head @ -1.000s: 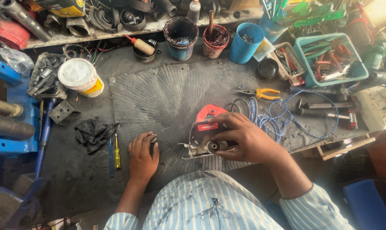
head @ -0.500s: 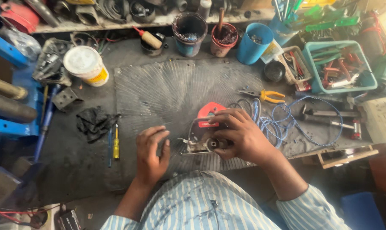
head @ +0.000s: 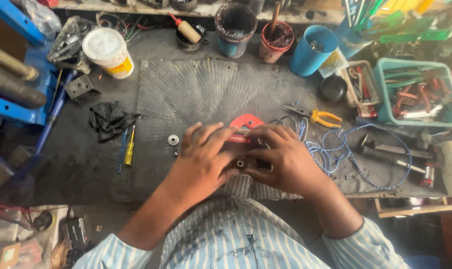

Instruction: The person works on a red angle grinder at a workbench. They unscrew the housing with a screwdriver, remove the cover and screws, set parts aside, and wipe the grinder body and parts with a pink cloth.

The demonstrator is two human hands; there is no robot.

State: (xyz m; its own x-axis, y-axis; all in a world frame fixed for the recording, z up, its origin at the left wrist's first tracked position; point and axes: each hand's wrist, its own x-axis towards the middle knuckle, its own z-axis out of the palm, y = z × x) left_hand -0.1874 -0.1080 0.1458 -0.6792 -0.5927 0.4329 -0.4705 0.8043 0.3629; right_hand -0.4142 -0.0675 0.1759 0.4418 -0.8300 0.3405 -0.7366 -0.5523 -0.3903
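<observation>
Together, hands (head: pixel 246 162) round red housing (head: pixel 246 122)

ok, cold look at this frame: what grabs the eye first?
Both hands meet at the middle of the grey mat: left hand and right hand cover a red power tool, with a small dark round part between the fingers. To the right lie a blue coiled cable and yellow-handled pliers. A white tub stands at upper left.

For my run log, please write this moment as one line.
left hand: on red tool | right hand: on red tool | surface: grey mat
</observation>
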